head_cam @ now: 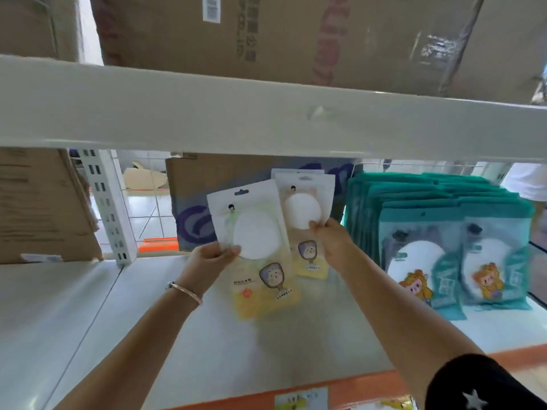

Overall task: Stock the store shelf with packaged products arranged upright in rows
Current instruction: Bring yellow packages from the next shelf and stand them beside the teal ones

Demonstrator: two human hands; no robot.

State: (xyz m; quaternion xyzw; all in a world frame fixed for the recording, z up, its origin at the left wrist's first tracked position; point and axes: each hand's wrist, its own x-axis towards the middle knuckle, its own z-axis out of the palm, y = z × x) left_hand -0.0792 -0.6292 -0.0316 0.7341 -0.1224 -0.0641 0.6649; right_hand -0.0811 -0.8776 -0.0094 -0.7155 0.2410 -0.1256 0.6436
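Note:
My left hand (212, 257) pinches a yellow-and-white packet (260, 279) with a round white pad and a cartoon mirror print, held upright just above the white shelf (207, 344). My right hand (331, 236) grips a second yellow packet (307, 232) of the same kind, standing further back with another white packet edge behind it. To the right, rows of teal packets (438, 232) with a cartoon figure stand upright, one behind another.
A cardboard box with purple print (195, 208) stands at the shelf's back behind the yellow packets. Another box (38, 208) fills the left bay beyond a slotted white upright (106, 208). The upper shelf beam (266, 119) carries large cartons (281, 37). An orange price strip (296, 395) edges the front.

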